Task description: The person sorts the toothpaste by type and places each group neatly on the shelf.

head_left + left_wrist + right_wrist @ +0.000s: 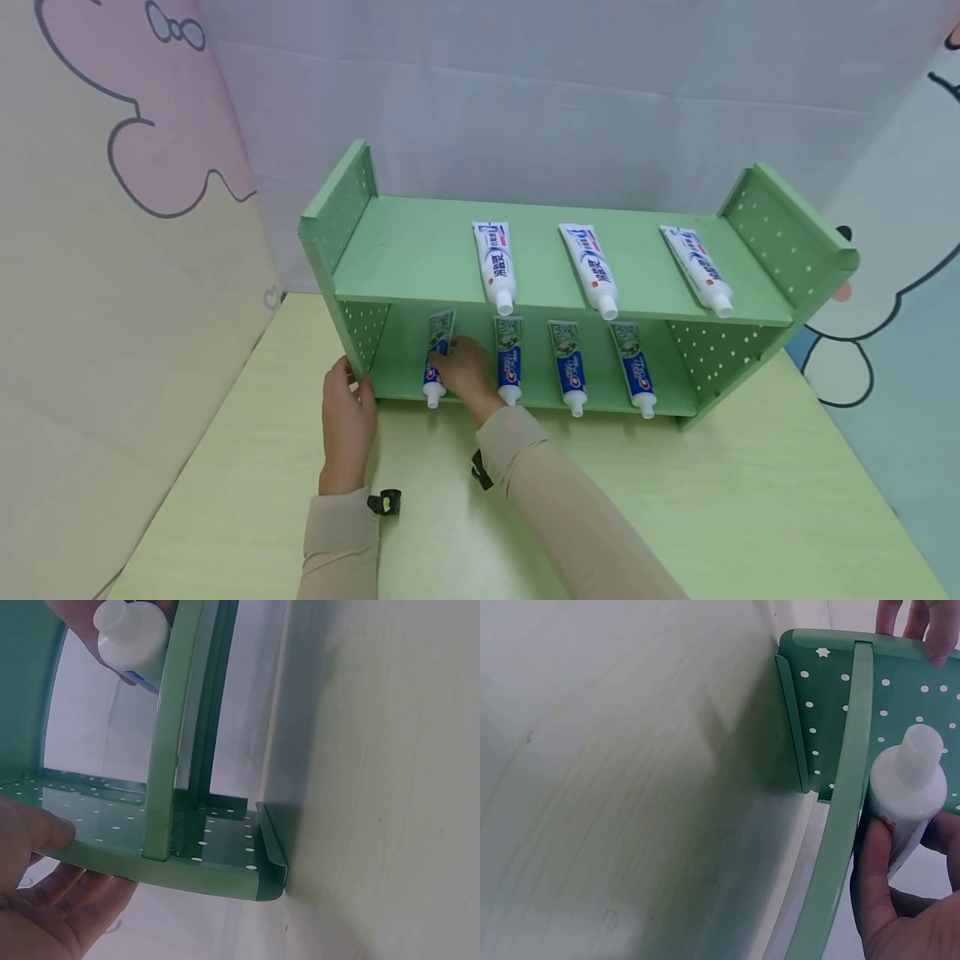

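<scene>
On the left of the head view, my left hand point(349, 421) grips the front edge of the side panel point(322, 242) of a green two-tier shelf point(420, 250). The left wrist view shows the thumb inside the panel and the fingers point(94, 900) outside it. My right hand point(467, 371) reaches into the lower tier and holds the leftmost blue-and-green toothpaste tube point(439, 332) between thumb and fingers. This tube lies with its white cap point(921, 754) toward the front, at the lower shelf's front edge.
Three more blue-and-green toothpaste tubes point(567, 362) lie in a row on the lower tier, right of my hand. Above them, three white toothpaste tubes point(495, 262) lie on the top tier, caps slightly over its front edge. The shelf stands on a pale wooden table point(450, 517) before a curtain-like backdrop point(525, 108).
</scene>
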### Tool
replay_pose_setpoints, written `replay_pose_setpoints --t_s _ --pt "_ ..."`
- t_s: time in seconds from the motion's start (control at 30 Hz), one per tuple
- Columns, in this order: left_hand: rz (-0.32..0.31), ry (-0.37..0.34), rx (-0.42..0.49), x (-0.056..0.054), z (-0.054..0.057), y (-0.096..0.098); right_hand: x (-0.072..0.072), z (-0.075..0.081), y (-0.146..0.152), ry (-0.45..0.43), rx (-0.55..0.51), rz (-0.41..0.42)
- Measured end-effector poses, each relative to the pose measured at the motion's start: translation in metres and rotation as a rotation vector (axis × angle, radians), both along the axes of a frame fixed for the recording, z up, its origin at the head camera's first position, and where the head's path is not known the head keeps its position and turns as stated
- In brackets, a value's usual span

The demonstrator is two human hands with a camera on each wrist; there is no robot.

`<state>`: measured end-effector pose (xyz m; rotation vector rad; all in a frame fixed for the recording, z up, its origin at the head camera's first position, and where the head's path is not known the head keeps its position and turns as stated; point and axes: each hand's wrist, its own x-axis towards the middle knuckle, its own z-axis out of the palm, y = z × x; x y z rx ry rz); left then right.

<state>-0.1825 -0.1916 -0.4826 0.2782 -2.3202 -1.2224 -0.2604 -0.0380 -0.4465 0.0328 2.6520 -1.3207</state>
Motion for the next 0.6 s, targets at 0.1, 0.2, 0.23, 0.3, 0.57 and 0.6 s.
replay_pose_setpoints --t_s 0.1,0.2,0.23,0.3,0.57,0.6 --pt "-0.001 0.005 0.001 -0.0002 0.0003 -0.0003 0.0003 -0.0008 0.0 0.022 0.012 0.006" --pt "-0.001 0.005 0.001 0.0001 0.0003 -0.0001 0.0011 -0.0015 0.0006 0.035 0.024 0.012" --pt "-0.002 0.005 0.001 0.0002 0.0002 -0.0001 0.0013 -0.0016 0.0008 0.037 0.025 0.013" --pt "-0.002 0.005 0.001 0.0005 0.0001 0.0 0.0018 -0.0017 0.001 0.038 0.022 0.016" --pt "-0.009 0.016 0.007 0.0003 0.0006 -0.0002 0.0031 -0.0014 0.0029 0.039 0.009 0.009" --pt "-0.009 0.016 0.007 0.0003 0.0006 -0.0001 0.0028 -0.0014 0.0035 0.041 0.015 0.01"
